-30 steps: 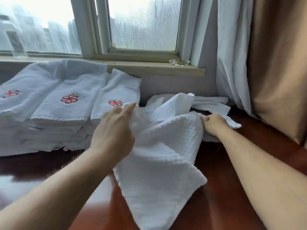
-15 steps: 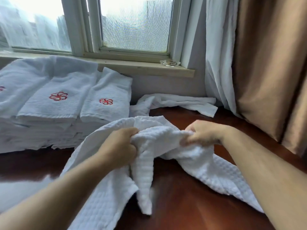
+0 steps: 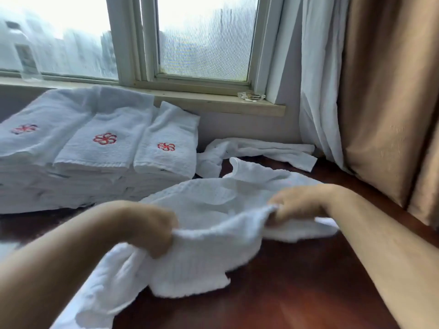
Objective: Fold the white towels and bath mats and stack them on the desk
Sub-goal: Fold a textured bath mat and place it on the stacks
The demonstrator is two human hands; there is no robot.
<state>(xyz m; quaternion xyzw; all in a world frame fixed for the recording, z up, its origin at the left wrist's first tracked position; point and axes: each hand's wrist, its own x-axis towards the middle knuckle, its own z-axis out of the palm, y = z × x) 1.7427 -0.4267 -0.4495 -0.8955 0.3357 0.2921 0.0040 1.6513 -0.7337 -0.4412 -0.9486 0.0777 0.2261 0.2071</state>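
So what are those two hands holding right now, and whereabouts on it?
One white waffle-weave towel: the left hand grips one edge, and the right hand pinches the same edge further along.

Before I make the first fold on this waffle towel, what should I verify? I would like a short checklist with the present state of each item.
1. The left hand grips the edge of the waffle towel: ok.
2. The right hand grips the same edge: ok.
3. The towel lies flat on the desk: not ok, it is bunched and rumpled.
4. Its far corners are matched: cannot tell, the cloth hides them.
5. The folded stacks stand neat at the left: ok.
6. The loose towel behind lies apart from the held one: cannot tell.
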